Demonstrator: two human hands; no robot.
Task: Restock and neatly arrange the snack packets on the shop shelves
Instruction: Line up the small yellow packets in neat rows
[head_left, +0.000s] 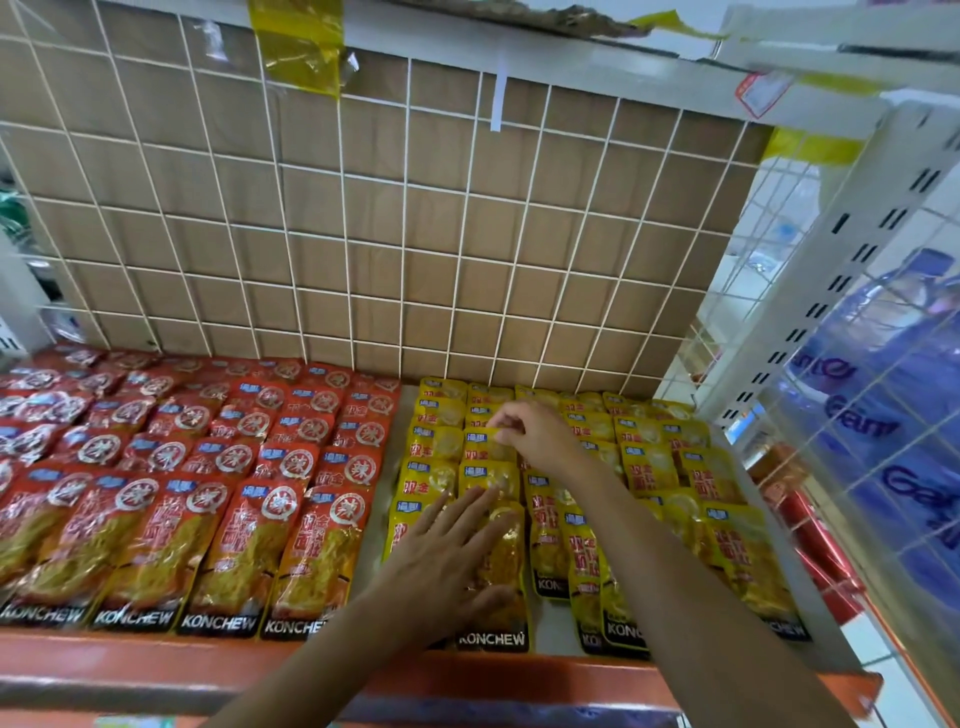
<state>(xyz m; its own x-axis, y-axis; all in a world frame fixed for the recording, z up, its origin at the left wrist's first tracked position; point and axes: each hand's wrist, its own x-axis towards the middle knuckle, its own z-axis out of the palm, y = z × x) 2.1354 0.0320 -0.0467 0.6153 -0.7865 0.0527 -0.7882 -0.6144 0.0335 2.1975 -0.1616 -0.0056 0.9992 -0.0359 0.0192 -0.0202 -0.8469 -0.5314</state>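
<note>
shelf (385, 447), orange lip (156, 661), wire grid (363, 234), yellow packets (727, 545)

Bright, even shop light seems to fall from above and leaves only a faint soft shadow under the left hand (441, 551) on the yellow packets (727, 545). The glossy red packets (156, 519) throw back small white glints, and the yellow tape (298, 41) at the top shines with glare. The wide lens bows the white wire grid (363, 234) and tilts the shelf post (847, 260) at the right, and the edges go soft: the blue packs (872, 441) behind the mesh and the far left corner are smeared, whereas the middle is fairly sharp.
</note>
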